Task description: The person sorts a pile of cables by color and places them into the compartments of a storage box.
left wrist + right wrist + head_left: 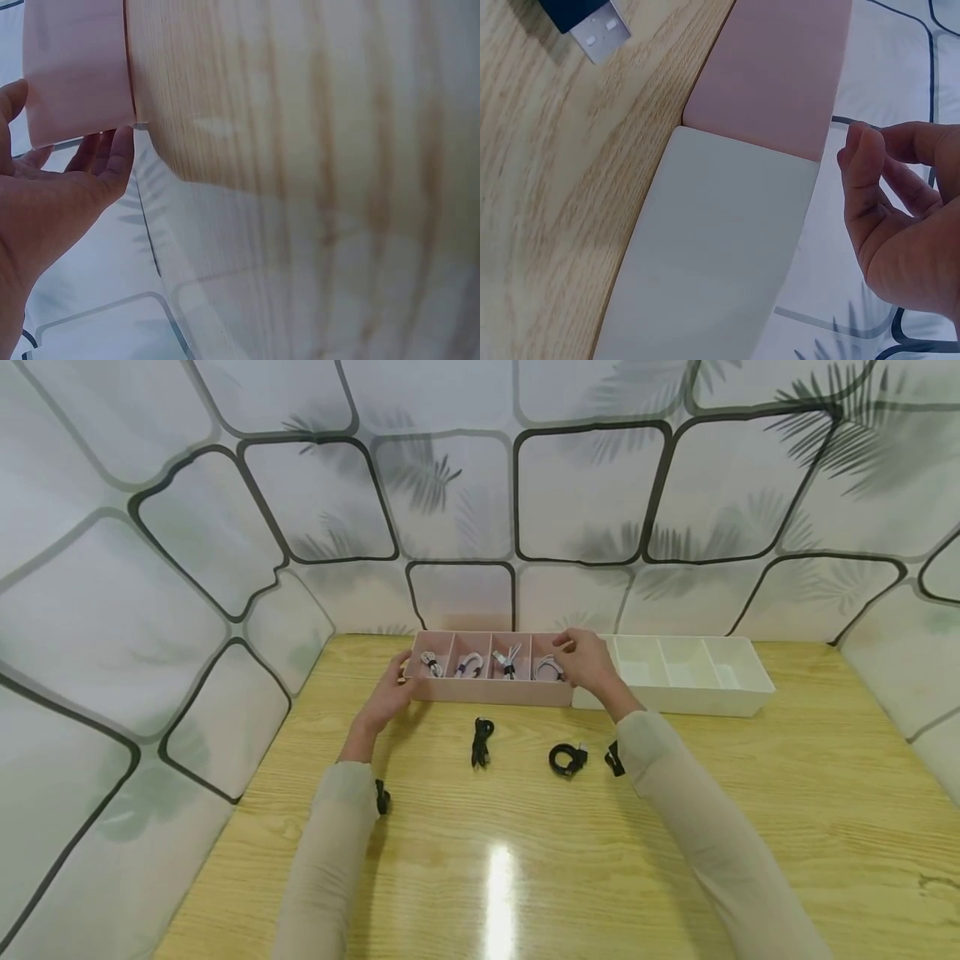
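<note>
A long pink divided box [491, 692] stands at the back of the table. My left hand [392, 689] holds its left end, thumb at the front corner; in the left wrist view the fingertips go behind the end wall. Its compartments hold bundled light cables: a white cable [431, 663], a pale cable with a dark tie [470, 665], a white cable with a black tie [507, 662] and a coiled pale cable [548, 667]. Over the right end hovers my right hand [588, 664], fingers loosely curled. Nothing shows between its fingertips in the right wrist view.
A white divided box [690, 700] adjoins the pink one on the right. On the wooden table [420, 877] lie a tied black cable [482, 743], a coiled black cable [567, 760], and black items [614, 759] partly hidden by the sleeves. A patterned wall [461, 527] rises behind.
</note>
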### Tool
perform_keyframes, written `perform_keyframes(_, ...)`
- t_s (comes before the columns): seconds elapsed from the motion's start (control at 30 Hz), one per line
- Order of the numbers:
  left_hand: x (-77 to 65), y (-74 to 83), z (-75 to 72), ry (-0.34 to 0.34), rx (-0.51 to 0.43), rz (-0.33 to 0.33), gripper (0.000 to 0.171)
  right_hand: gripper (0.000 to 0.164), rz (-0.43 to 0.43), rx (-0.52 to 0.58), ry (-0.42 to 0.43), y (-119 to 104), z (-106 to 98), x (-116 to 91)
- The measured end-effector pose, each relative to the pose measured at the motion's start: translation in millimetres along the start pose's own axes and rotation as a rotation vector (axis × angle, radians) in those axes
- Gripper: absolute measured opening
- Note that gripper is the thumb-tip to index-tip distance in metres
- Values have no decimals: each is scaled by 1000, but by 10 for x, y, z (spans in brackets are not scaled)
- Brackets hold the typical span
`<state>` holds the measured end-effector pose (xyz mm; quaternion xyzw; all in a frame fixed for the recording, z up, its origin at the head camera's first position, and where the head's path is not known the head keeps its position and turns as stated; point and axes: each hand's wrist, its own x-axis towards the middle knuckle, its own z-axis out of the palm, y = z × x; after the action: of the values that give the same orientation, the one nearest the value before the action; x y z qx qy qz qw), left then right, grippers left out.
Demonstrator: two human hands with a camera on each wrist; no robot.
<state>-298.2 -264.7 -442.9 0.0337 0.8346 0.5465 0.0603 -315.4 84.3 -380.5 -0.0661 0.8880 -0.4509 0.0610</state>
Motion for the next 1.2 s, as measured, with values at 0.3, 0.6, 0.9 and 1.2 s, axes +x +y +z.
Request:
perform_keyframes(0.3,-1,-4,-3,3,9,-17,67,37,-29,68,-6,106,2,-94)
perform_keyframes(0.6,-7,30,4,13,14,-25,70,37,-53,105,9,213,-53,-276)
perform_keyframes(0.9,-24,41,13,17,15,-20,70,39,-28,114,4,341,-119,-443)
perform_keyframes(1.2,-15,39,26,25,12,-28,68,42,5,102,-39,496,-186,-585)
